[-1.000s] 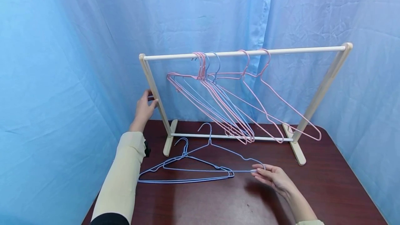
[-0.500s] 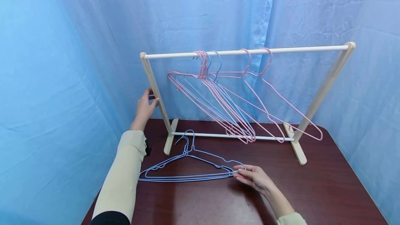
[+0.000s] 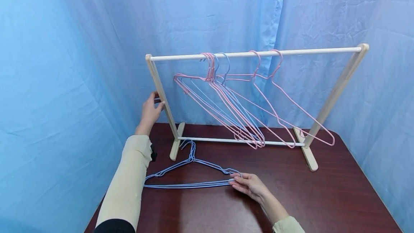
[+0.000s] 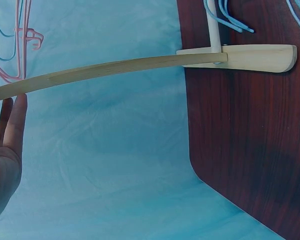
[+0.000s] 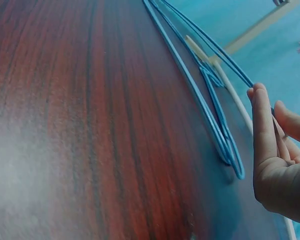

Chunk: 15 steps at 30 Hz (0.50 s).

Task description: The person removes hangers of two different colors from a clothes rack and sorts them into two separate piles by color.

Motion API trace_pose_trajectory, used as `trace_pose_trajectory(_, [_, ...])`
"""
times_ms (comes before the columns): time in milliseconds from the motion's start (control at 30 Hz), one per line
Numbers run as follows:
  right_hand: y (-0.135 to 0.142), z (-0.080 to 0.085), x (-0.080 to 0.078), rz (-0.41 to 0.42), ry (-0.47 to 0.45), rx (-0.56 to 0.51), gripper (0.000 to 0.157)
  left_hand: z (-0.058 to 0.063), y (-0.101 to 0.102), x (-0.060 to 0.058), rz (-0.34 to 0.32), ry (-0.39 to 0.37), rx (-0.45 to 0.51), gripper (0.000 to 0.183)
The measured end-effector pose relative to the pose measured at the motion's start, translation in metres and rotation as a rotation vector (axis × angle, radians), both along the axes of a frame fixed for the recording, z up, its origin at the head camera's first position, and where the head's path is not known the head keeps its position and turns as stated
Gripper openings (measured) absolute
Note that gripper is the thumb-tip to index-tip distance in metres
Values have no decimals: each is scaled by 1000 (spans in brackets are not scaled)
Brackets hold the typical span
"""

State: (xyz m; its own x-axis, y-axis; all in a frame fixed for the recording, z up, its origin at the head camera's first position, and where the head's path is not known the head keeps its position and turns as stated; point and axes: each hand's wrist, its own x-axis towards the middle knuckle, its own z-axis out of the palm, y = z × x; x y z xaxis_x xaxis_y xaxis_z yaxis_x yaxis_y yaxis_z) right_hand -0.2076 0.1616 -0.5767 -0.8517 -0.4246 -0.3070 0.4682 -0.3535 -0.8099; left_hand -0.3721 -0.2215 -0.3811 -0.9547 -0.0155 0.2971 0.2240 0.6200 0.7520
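In the head view, my left hand (image 3: 150,111) grips the left wooden post (image 3: 160,89) of a small clothes rack, thumb in front and fingers behind. The left wrist view shows fingertips against that post (image 4: 110,69). My right hand (image 3: 251,187) pinches the right end of a blue wire hanger (image 5: 240,72). This hanger is raised above other blue hangers (image 5: 186,80) lying on the table. From the head, the blue hangers (image 3: 187,186) nearly line up, so their number is hard to tell.
Several pink hangers (image 3: 273,106) and some blue ones (image 3: 228,64) hang from the rack's white top rail (image 3: 310,51). The rack's right foot (image 3: 309,158) stands on the dark wooden table (image 3: 343,190). Blue curtains (image 3: 106,39) enclose the back and sides.
My right hand has moved left with its blue hanger, which now lines up over the others on the table. My left hand has stayed on the post.
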Motion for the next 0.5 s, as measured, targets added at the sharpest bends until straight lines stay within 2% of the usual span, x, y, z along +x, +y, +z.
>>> trace_pose_trajectory(333, [-4, -8, -2, -10, -24, -8, 29, 1, 1, 1, -3, 0, 11, 47])
trace_pose_trajectory(500, [-6, -12, -3, -27, 21, 86, 41, 0, 0, 1, -5, 1, 13, 46])
